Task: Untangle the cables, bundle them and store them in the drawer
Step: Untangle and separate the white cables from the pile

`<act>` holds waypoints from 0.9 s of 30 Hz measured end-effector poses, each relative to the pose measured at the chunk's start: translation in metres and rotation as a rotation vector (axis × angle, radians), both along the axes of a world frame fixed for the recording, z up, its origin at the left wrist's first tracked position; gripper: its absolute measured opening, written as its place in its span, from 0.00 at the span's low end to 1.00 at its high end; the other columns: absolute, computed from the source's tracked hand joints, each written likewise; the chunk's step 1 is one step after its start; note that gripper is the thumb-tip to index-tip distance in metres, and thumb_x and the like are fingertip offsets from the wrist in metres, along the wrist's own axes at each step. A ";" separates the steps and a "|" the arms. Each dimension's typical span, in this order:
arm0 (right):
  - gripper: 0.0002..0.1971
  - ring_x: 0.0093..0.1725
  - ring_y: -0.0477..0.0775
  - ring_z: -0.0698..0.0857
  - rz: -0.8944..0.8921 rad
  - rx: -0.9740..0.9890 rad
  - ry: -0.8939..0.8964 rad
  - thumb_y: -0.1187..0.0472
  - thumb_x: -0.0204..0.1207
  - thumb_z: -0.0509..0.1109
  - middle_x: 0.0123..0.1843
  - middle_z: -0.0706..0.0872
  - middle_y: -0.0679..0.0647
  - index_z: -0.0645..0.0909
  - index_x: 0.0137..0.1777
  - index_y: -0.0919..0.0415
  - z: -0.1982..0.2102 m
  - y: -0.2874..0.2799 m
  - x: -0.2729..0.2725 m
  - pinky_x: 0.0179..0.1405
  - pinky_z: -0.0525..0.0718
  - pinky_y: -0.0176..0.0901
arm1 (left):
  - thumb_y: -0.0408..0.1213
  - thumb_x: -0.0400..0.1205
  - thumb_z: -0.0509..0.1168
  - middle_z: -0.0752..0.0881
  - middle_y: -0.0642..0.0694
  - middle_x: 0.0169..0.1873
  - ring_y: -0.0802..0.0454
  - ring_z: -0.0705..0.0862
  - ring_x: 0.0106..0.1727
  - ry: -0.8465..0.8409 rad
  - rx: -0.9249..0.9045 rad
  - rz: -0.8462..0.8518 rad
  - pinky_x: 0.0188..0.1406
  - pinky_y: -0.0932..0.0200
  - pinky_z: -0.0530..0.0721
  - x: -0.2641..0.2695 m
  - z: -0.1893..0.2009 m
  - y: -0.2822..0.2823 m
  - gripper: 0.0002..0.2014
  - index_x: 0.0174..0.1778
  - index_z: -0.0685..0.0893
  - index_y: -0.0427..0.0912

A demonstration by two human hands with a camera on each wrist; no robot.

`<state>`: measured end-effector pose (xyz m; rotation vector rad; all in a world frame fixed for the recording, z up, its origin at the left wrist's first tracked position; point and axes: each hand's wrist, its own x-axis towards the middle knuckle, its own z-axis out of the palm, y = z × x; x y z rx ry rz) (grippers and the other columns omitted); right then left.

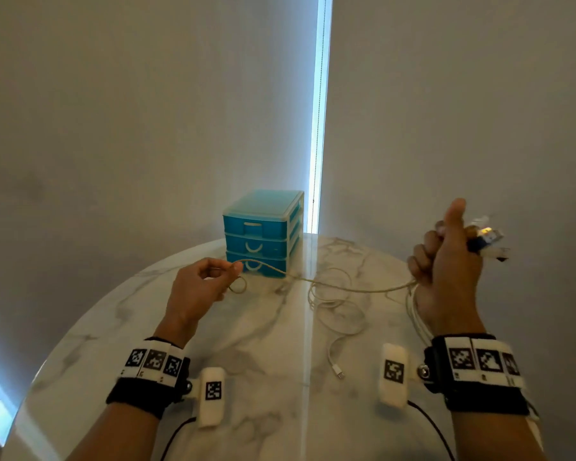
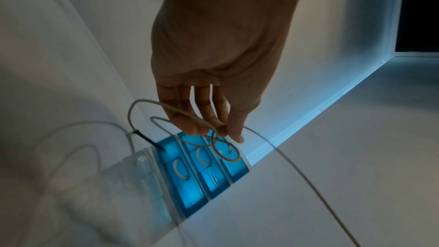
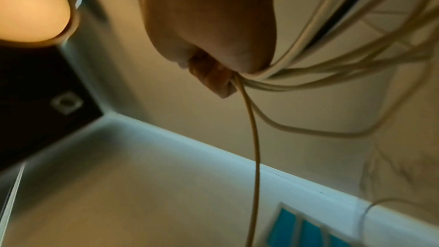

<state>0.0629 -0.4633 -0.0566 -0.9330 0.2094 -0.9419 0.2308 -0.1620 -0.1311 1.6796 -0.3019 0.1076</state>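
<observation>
While the left hand (image 1: 200, 287) pinches a looped cable (image 1: 346, 287) before the closed drawer unit (image 1: 263, 232), slack crosses the marble table (image 1: 263, 344) to the right hand (image 1: 446, 261), fisted around gathered coils and plugs, apparently to separate strands.

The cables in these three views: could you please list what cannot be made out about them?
- Connectors at the right hand, head view: motion-blurred, type unreadable.
- How many strands the right hand grips: right wrist view, bundle runs off the edge.
- Drawer unit contents: fronts closed.
- Loop in the left hand: whether knotted, unclear.
</observation>
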 end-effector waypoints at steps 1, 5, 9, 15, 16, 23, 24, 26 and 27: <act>0.23 0.21 0.44 0.63 0.028 -0.110 0.121 0.35 0.84 0.73 0.25 0.65 0.44 0.74 0.37 0.49 -0.004 0.010 0.008 0.17 0.62 0.36 | 0.53 0.77 0.82 0.95 0.47 0.44 0.48 0.93 0.48 0.003 -0.002 -0.023 0.44 0.57 0.91 -0.002 0.001 -0.004 0.17 0.52 0.93 0.45; 0.31 0.23 0.43 0.70 0.345 -0.645 0.611 0.25 0.74 0.76 0.25 0.73 0.42 0.87 0.50 0.57 -0.028 0.062 0.031 0.23 0.70 0.39 | 0.49 0.77 0.82 0.96 0.47 0.45 0.51 0.95 0.49 -0.016 0.053 -0.192 0.49 0.58 0.92 -0.018 0.006 -0.023 0.13 0.51 0.95 0.44; 0.23 0.19 0.40 0.69 0.533 -0.895 0.684 0.28 0.78 0.74 0.19 0.76 0.38 0.88 0.47 0.49 -0.035 0.093 0.030 0.21 0.69 0.35 | 0.46 0.77 0.83 0.95 0.49 0.38 0.53 0.94 0.40 -0.115 0.129 -0.139 0.40 0.64 0.90 -0.026 0.008 -0.030 0.08 0.46 0.96 0.47; 0.11 0.23 0.44 0.68 0.536 -0.792 0.494 0.46 0.85 0.77 0.23 0.77 0.41 0.91 0.55 0.52 -0.033 0.088 0.029 0.21 0.68 0.38 | 0.51 0.77 0.83 0.94 0.50 0.38 0.58 0.88 0.32 -0.146 0.158 -0.147 0.29 0.65 0.84 -0.031 0.015 -0.029 0.09 0.47 0.96 0.51; 0.08 0.24 0.44 0.67 0.491 -0.689 0.450 0.49 0.85 0.78 0.24 0.75 0.42 0.92 0.53 0.53 -0.033 0.082 0.033 0.21 0.66 0.38 | 0.54 0.78 0.82 0.95 0.52 0.42 0.61 0.88 0.33 -0.133 0.152 -0.168 0.28 0.65 0.82 -0.032 0.017 -0.028 0.10 0.50 0.96 0.54; 0.11 0.19 0.42 0.60 0.111 0.153 0.155 0.59 0.93 0.65 0.24 0.63 0.44 0.81 0.47 0.55 -0.038 -0.017 0.037 0.15 0.59 0.35 | 0.64 0.79 0.75 0.95 0.59 0.47 0.67 0.89 0.46 -0.072 0.185 -0.144 0.47 0.63 0.83 -0.015 0.022 0.003 0.18 0.51 0.96 0.53; 0.11 0.19 0.42 0.60 0.064 0.192 0.163 0.58 0.94 0.64 0.23 0.63 0.43 0.81 0.47 0.56 -0.041 -0.027 0.034 0.15 0.60 0.36 | 0.64 0.80 0.74 0.95 0.57 0.45 0.66 0.88 0.44 -0.063 0.120 -0.098 0.48 0.58 0.83 -0.012 0.022 0.007 0.19 0.48 0.96 0.51; 0.12 0.19 0.43 0.61 -0.025 0.247 0.185 0.59 0.94 0.63 0.23 0.64 0.43 0.81 0.48 0.57 -0.046 -0.036 0.031 0.17 0.60 0.37 | 0.63 0.82 0.72 0.94 0.59 0.44 0.66 0.85 0.45 -0.072 0.010 0.007 0.52 0.53 0.82 -0.005 0.023 0.015 0.20 0.46 0.95 0.49; 0.11 0.19 0.44 0.61 -0.070 0.273 0.185 0.60 0.93 0.63 0.23 0.65 0.43 0.81 0.47 0.57 -0.047 -0.039 0.030 0.18 0.61 0.37 | 0.62 0.83 0.72 0.93 0.61 0.43 0.67 0.85 0.47 -0.081 -0.014 0.057 0.54 0.52 0.82 -0.001 0.023 0.018 0.20 0.46 0.95 0.48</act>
